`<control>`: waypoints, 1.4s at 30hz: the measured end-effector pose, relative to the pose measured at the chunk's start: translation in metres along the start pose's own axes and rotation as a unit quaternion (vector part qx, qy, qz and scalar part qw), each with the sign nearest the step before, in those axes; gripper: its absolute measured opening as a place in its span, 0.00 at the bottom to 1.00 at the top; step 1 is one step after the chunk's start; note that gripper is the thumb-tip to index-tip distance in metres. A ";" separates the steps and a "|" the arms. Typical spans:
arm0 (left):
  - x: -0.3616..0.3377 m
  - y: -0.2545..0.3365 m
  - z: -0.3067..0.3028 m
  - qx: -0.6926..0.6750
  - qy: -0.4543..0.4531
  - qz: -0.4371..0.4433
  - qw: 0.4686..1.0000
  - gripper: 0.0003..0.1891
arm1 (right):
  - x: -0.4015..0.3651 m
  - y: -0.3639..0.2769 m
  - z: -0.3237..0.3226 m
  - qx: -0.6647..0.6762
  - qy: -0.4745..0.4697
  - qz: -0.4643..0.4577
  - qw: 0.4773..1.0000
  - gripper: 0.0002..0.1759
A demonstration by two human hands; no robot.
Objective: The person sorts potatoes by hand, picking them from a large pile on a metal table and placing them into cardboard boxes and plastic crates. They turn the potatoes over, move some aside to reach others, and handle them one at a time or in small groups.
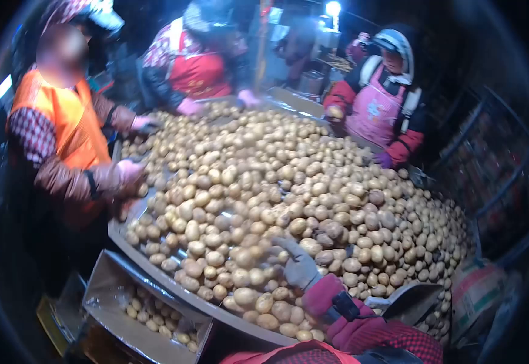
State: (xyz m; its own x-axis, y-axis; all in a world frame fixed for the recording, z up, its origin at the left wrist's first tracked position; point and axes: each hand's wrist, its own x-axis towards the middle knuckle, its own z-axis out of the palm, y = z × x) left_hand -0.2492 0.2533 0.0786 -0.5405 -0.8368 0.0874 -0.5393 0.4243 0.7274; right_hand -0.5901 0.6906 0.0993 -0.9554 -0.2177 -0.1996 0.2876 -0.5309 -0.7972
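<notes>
Potatoes (337,200) lie in a thick heap across a wide metal-edged sorting table (173,285). My right hand (301,267), in a grey work glove, reaches in from the lower right over the near part of the heap. Its fingers stretch to the left among the potatoes, fingertips right at several of them, with nothing gripped. A pink sleeve (349,309) with a dark band at the wrist covers the forearm. My left hand is out of the picture.
A cardboard box (110,285) holding potatoes stands below the table's near left edge. One co-worker in an orange vest (64,115) works at the left, another in a red apron (200,76) behind, a third in a pink apron (376,109) at the right. A sack (476,291) stands right.
</notes>
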 end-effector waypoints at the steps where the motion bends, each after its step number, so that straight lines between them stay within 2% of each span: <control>1: 0.015 0.002 0.024 0.050 -0.024 0.130 0.990 0.23 | 0.004 0.000 0.004 0.004 0.000 -0.005 1.000 0.26; 2: 0.028 0.017 0.041 0.107 -0.046 0.256 0.960 0.23 | 0.000 -0.005 0.011 -0.012 0.008 -0.016 1.000 0.25; 3: 0.035 0.060 0.067 -0.151 -0.162 0.023 0.975 0.29 | 0.006 -0.009 0.010 0.013 0.020 -0.001 1.000 0.25; 4: 0.047 0.109 0.090 -0.151 -0.167 0.283 0.932 0.26 | 0.011 -0.012 0.010 0.038 0.034 0.012 0.999 0.25; 5: 0.054 0.143 0.104 -0.076 -0.224 0.300 0.924 0.24 | 0.011 -0.014 0.016 0.064 0.038 -0.005 0.997 0.25; 6: 0.057 0.187 0.117 -0.030 -0.235 0.397 0.887 0.23 | 0.013 -0.016 0.015 0.019 0.024 -0.043 0.999 0.27; 7: 0.055 0.238 0.126 -0.021 -0.299 0.394 0.869 0.23 | 0.014 -0.011 0.014 -0.020 0.009 -0.077 0.997 0.30; 9: 0.063 0.282 0.175 -0.041 -0.274 0.543 0.793 0.24 | 0.006 -0.037 0.047 -0.087 0.097 -0.005 0.991 0.28; 11: 0.065 0.330 0.205 -0.040 -0.319 0.584 0.746 0.24 | 0.006 -0.041 0.047 -0.064 0.086 0.018 0.994 0.27; 13: 0.077 0.358 0.261 0.005 -0.326 0.634 0.702 0.27 | 0.010 -0.029 0.030 -0.026 0.086 0.045 0.995 0.26; 16: 0.086 0.395 0.316 0.011 -0.311 0.662 0.681 0.26 | 0.012 -0.027 0.028 0.015 0.066 0.065 0.996 0.22; 18: 0.084 0.426 0.352 0.015 -0.278 0.699 0.659 0.25 | 0.010 -0.032 0.032 -0.005 0.079 0.069 0.995 0.24; 19: 0.082 0.443 0.371 0.019 -0.279 0.711 0.645 0.28 | 0.013 -0.030 0.029 0.028 0.081 0.087 0.993 0.25; 21: 0.067 0.470 0.403 0.040 -0.302 0.703 0.642 0.28 | 0.017 -0.034 0.028 0.070 0.087 0.118 0.987 0.26; 23: 0.055 0.477 0.451 0.006 -0.302 0.732 0.610 0.27 | 0.019 -0.044 0.036 0.060 0.099 0.130 0.985 0.28; 27: 0.037 0.509 0.486 0.193 -0.380 0.621 0.657 0.23 | 0.024 -0.053 0.034 0.061 0.109 0.161 0.979 0.29; 28: 0.039 0.507 0.493 0.201 -0.357 0.627 0.662 0.19 | 0.023 -0.054 0.036 0.062 0.114 0.169 0.977 0.29; 31: 0.047 0.497 0.483 0.171 -0.327 0.636 0.678 0.15 | 0.020 -0.049 0.035 0.027 0.085 0.145 0.985 0.28; 32: 0.050 0.495 0.477 0.204 -0.306 0.639 0.676 0.12 | 0.019 -0.049 0.035 0.024 0.080 0.136 0.987 0.27; 35: 0.066 0.488 0.444 0.202 -0.349 0.622 0.671 0.11 | 0.017 -0.051 0.035 0.030 0.080 0.137 0.987 0.26; 38: 0.092 0.445 0.440 0.115 -0.294 0.660 0.682 0.12 | 0.017 -0.052 0.035 0.033 0.078 0.134 0.987 0.26; 41: 0.103 0.462 0.424 0.247 -0.359 0.617 0.655 0.11 | 0.013 -0.049 0.034 -0.015 0.065 0.112 0.992 0.25; 42: 0.102 0.473 0.419 0.249 -0.350 0.615 0.661 0.10 | 0.014 -0.050 0.034 -0.012 0.068 0.117 0.991 0.24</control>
State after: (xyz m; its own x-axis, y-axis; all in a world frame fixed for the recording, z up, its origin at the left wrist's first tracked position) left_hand -0.8303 0.5133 0.1461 -0.8405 0.5386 -0.0599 0.5348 0.8422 0.0691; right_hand -0.6151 0.6862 0.1560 -0.8635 -0.2201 -0.4538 0.5022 -0.4594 -0.7326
